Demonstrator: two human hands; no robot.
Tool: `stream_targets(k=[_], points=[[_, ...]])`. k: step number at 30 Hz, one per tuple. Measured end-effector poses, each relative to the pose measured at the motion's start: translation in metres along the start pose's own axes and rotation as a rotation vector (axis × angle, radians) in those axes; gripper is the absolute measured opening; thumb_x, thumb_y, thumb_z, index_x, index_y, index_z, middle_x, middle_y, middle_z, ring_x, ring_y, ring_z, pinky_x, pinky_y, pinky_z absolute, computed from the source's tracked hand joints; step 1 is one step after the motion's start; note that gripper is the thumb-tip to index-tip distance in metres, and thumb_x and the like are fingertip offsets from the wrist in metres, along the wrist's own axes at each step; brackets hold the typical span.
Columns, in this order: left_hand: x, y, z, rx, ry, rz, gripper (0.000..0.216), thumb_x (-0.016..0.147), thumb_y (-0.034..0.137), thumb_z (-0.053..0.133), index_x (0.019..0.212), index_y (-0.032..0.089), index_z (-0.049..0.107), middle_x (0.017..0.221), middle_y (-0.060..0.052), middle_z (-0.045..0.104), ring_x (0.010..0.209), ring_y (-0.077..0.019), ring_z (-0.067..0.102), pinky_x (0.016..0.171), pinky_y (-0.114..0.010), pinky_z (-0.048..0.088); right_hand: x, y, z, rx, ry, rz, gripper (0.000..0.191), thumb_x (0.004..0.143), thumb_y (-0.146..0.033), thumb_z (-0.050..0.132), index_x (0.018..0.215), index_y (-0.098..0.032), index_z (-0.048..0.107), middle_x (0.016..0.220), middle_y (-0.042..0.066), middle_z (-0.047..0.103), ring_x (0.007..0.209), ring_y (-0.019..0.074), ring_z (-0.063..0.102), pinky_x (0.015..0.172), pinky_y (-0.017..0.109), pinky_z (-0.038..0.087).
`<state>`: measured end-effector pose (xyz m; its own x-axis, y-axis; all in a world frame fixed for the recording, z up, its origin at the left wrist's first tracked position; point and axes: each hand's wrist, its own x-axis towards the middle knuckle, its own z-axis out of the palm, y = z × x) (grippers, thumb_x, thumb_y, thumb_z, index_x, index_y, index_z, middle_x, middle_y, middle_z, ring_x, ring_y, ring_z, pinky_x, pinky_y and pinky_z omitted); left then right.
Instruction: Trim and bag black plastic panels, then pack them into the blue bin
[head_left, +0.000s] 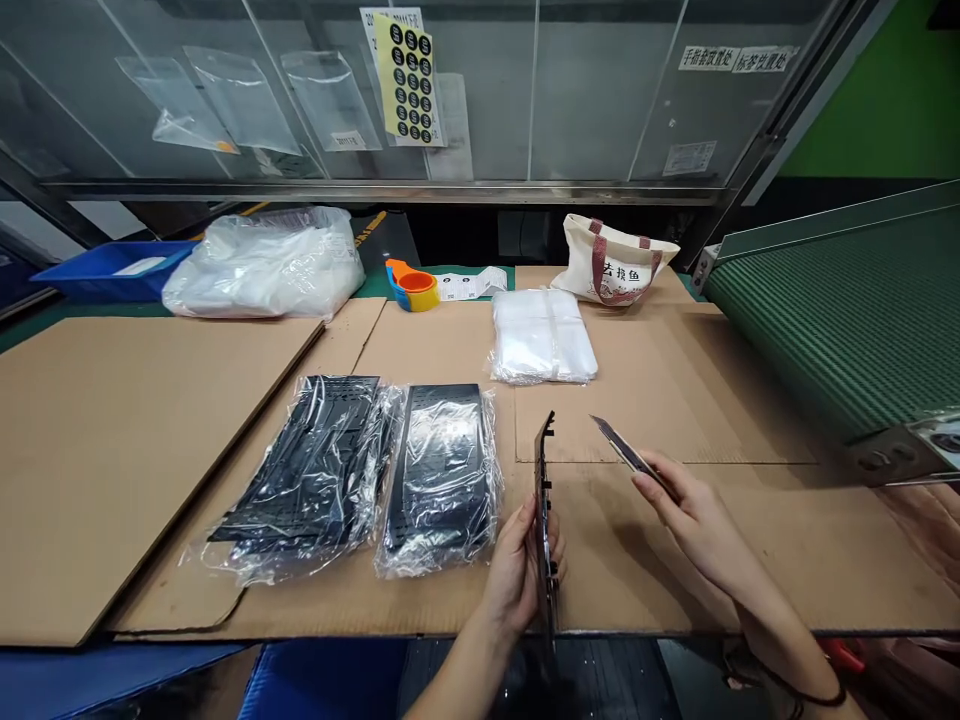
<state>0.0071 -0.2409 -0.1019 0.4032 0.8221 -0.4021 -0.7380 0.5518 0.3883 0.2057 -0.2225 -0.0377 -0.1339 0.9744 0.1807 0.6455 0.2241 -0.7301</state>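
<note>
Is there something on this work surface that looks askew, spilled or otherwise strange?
Slightly askew: in the left plastic-wrapped pack, the black panels seem unevenly stacked, their edges fanned out, while the pack beside it looks squarer. I see nothing spilled.

Cardboard [435, 345] covers most of the worktop [34, 318]; a loose sheet [135, 430] lies at the left; right of it, side by side, rest a left bagged bundle [319, 470] and a right bagged bundle [439, 470]; next comes the left hand [516, 575] with a panel [541, 510] on edge; farther right, the right hand [686, 510] holds a knife [622, 442], its tip apart from the panel; behind them lies a bag stack [536, 335], with a tote [619, 262] behind it to the right; a tray [90, 272] and a plastic sack [262, 262] sit at the left rear; a conveyor [847, 320] flanks the right.
</note>
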Motion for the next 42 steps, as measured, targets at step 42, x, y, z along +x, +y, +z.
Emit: stream_targets(k=[42], points=[[0.002, 0.001, -0.003, -0.001, 0.014, 0.0, 0.046, 0.069, 0.052, 0.078, 0.077, 0.019, 0.047, 0.047, 0.01, 0.041, 0.033, -0.0033, 0.026, 0.028, -0.014, 0.017, 0.04, -0.036, -0.017, -0.435, -0.132, -0.361, 0.036, 0.101, -0.035, 0.038, 0.126, -0.024, 0.062, 0.096, 0.004, 0.076, 0.076, 0.0168, 0.07, 0.064, 0.027, 0.05]])
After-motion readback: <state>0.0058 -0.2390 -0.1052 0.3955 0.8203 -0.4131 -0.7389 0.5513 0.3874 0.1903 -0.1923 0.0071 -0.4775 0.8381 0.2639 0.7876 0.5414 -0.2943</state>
